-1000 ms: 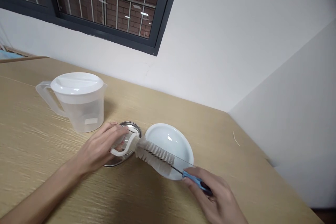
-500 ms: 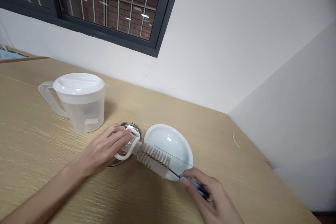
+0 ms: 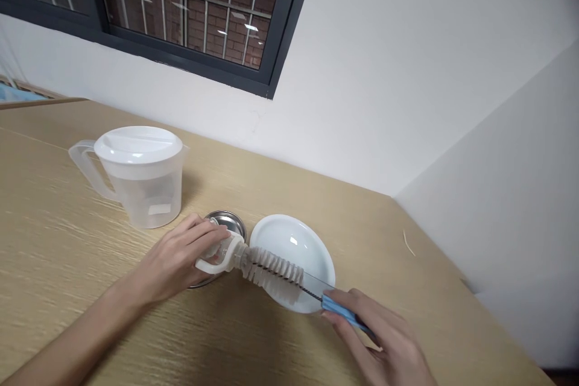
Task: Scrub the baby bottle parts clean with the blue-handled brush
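From where I stand, the left hand (image 3: 183, 256), low and left of centre in the frame, is curled around a small clear bottle (image 3: 223, 248) with white handles, holding it tipped on its side with the mouth toward the right. The right hand (image 3: 384, 338), at lower right, pinches the blue grip of a bottle brush (image 3: 275, 276) between thumb and fingers, and the brush slants up and left until its pale bristles meet the bottle's mouth. Most of the bristles show outside; I can't tell how far the tip goes in. I'd call the step in hand feeding the brush through the neck, and any further push seems to call for a steady bottle and a shaft kept in line with the opening, as the bristles look wider than the neck. Just beneath the left hand and bottle sits a shiny metal dish (image 3: 237, 220), partly hidden; behind the bristles is a white bowl (image 3: 289, 235), its rim close enough to snag a low stroke. Farther out, a lidded pitcher (image 3: 145, 184) stands upright at left, clear of the work, and a thin pale strip (image 3: 408, 243) lies at right on the wooden table (image 3: 362, 223).
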### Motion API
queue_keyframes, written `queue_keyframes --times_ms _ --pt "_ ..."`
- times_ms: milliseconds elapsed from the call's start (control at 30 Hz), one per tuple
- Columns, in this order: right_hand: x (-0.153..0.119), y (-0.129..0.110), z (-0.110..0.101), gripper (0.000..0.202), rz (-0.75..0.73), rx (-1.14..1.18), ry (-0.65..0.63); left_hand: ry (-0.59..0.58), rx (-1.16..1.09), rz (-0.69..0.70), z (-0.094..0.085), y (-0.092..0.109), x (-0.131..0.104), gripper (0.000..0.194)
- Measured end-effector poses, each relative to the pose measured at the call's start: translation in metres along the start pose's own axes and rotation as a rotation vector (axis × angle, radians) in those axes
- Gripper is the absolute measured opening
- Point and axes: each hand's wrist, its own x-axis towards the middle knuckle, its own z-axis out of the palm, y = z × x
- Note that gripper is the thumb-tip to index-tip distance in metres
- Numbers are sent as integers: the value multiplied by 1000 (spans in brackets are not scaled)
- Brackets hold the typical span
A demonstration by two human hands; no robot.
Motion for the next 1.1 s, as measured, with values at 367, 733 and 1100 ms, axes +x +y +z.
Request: queue_keyframes --times_ms 367,733,1100 --pt "-2 -1 4 14 113 43 -127 36 49 70 6 -3 -6 49" --pt "0 -7 7 34 282 51 -276 73 72 101 11 -7 -8 53" --pt "-17 21 21 25 -50 -309 192 8 -73 -41 -3 -10 3 39"
